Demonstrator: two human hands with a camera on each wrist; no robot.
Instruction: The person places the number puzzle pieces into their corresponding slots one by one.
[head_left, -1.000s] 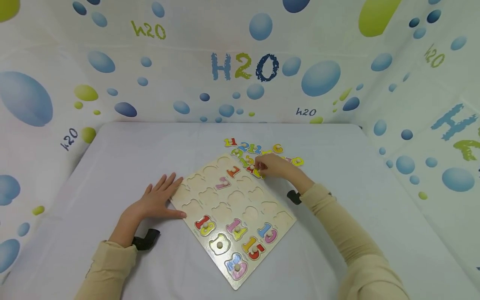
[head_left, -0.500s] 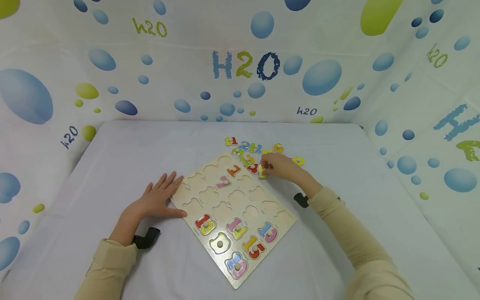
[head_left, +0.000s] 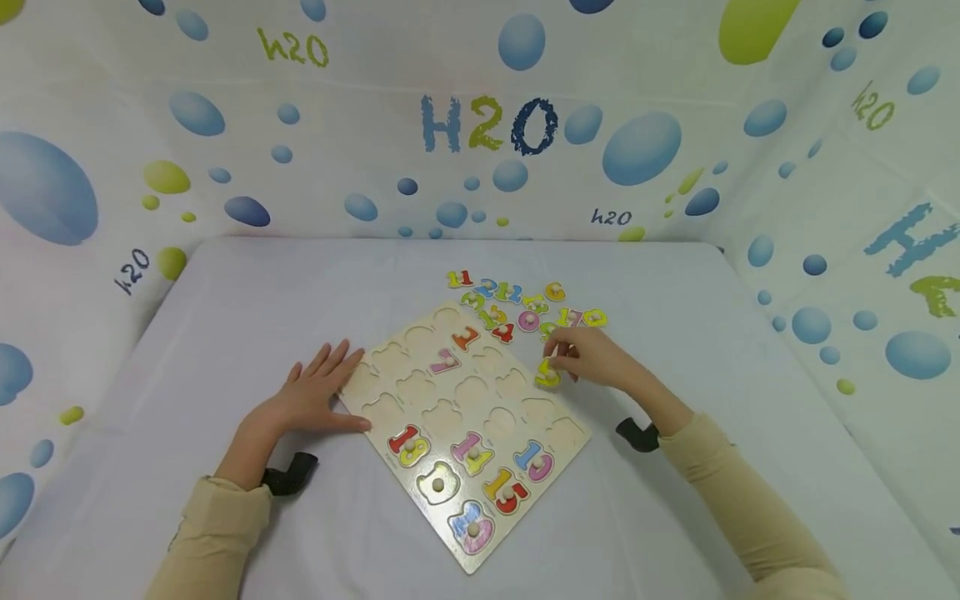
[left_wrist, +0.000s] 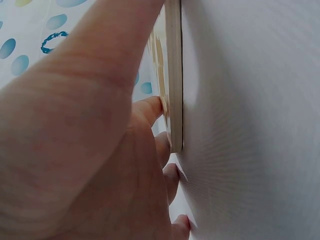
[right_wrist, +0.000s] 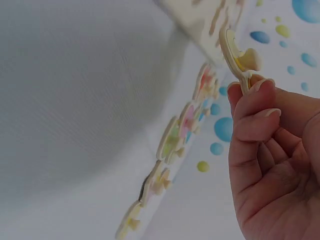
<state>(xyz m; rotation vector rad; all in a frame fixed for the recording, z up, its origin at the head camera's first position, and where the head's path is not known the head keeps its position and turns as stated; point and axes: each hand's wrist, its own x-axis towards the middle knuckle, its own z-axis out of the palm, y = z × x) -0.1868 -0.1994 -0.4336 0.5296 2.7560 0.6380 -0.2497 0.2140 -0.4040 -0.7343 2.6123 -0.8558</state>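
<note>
My right hand (head_left: 592,357) pinches a yellow number puzzle piece (head_left: 547,373), which looks like a 5, by its edge. In the right wrist view the piece (right_wrist: 235,57) stands clear of the cloth, its round knob facing away from the palm. It is just beyond the right edge of the wooden puzzle board (head_left: 471,433). My left hand (head_left: 315,400) rests with spread fingers on the board's left corner; in the left wrist view some fingertips touch the board's edge (left_wrist: 175,75) and others the cloth. An orange 1 (head_left: 465,337) and a pink 7 (head_left: 446,361) sit on the board.
Loose number pieces lie behind the board, among them a red 4 (head_left: 503,332), a pink piece (head_left: 528,321) and a yellow 0 (head_left: 595,317). Several pieces, such as the 15 (head_left: 506,492), fill recesses at the board's near end. White cloth (head_left: 675,300) covers the table.
My right hand has taken the yellow piece from the loose ones and carried it right and nearer to me, uncovering the pieces behind. The left hand stays put.
</note>
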